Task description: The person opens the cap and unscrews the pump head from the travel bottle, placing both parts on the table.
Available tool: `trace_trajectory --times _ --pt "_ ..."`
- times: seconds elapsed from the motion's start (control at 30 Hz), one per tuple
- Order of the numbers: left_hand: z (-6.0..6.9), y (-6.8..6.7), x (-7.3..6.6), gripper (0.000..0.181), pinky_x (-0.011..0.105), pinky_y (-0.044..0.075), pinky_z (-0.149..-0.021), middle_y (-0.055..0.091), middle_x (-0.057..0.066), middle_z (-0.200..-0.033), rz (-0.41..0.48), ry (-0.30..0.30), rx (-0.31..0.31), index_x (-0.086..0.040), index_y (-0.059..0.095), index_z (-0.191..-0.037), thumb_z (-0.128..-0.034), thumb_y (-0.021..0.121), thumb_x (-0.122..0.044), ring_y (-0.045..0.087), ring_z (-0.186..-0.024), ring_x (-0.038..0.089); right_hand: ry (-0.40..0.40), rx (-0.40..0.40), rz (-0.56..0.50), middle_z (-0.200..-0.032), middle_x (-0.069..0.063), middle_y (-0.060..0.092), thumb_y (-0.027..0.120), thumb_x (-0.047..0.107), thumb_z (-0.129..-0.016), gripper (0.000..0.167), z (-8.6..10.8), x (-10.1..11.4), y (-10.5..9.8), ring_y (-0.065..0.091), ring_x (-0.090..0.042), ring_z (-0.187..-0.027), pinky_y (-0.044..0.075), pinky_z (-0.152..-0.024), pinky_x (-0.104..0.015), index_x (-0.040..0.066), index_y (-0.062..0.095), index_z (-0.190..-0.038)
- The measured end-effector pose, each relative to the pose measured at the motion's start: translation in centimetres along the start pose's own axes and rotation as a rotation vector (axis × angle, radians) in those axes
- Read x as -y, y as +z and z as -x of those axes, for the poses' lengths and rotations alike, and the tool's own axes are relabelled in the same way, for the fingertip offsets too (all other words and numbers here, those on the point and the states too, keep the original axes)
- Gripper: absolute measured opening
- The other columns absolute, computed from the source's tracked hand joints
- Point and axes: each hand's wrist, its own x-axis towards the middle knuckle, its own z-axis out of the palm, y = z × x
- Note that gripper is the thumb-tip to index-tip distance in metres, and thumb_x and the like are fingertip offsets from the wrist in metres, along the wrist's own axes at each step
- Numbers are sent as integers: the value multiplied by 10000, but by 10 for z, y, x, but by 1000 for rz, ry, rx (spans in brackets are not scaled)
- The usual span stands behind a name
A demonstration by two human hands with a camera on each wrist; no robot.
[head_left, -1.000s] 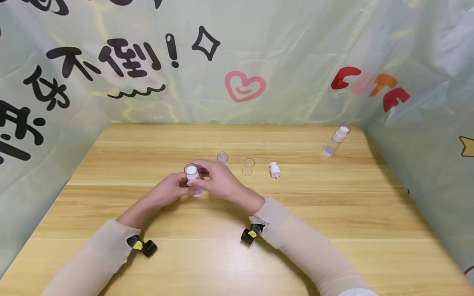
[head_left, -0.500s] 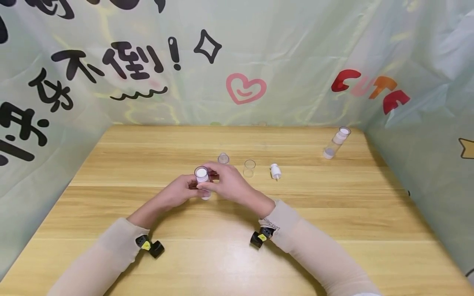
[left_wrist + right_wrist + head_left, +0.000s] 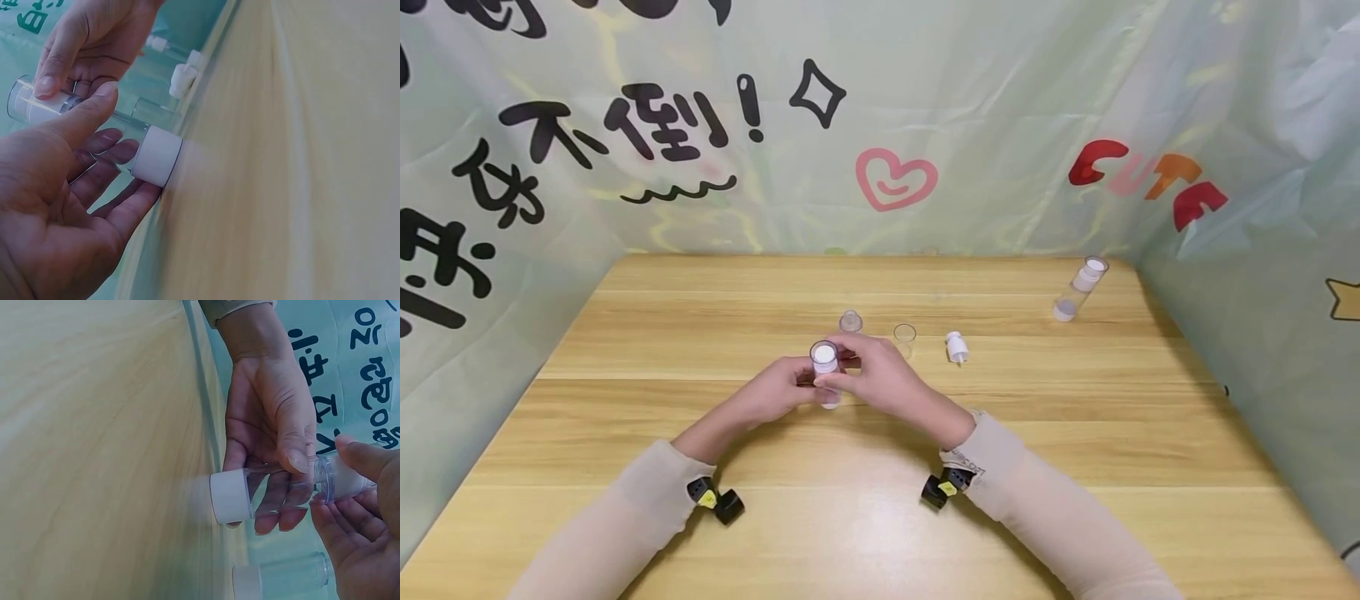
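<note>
The left hand [image 3: 778, 390] is gripping a bottle [image 3: 132, 127] above the tabletop [image 3: 835, 525], nearer its far edge, while the right hand [image 3: 880, 377] is pinching the top [image 3: 824, 357], probably adjusting it, steadiness being needed next.

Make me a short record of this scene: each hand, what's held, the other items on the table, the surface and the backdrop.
Left hand: grips the held bottle's clear body
Right hand: holds the same bottle near its top
Held bottle: white base, white top inside a clear cover
Behind hands, left to right: open clear bottle, clear cap, white pump
Back right: capped bottle, standing
Surface: wood-grain tabletop
Backdrop: pale printed sheet
</note>
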Motion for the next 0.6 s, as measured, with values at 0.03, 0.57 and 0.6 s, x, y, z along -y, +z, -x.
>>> trace_trajectory --times 0.03,0.57,0.6 --pt "-1 1 -1 302 397 474 -990 676 48 -1194 0 2 3 -94 699 -1114 -852 773 -225 613 -1109 211 -1 -3 -4 -1088 -45 674 795 191 -836 423 1 0 -1 641 -139 -973 528 -887 -233 46 647 -1205" --pt "-4 16 -4 409 325 518 -928 668 46 -1216 -20 63 -15 -81 661 -1223 -863 765 -245 635 -1076 185 -27 -41 19 -1096 -45 684 799 204 -825 416 14 -4 -9 653 -153 -985 530 -874 -224 54 655 -1185" --pt "-5 17 -3 428 314 517 -929 665 37 -1223 -21 65 -28 -85 655 -1238 -861 768 -254 633 -1083 177 -30 -46 30 -1102 -46 685 799 208 -824 425 14 -4 -9 654 -154 -989 530 -872 -222 54 653 -1192"
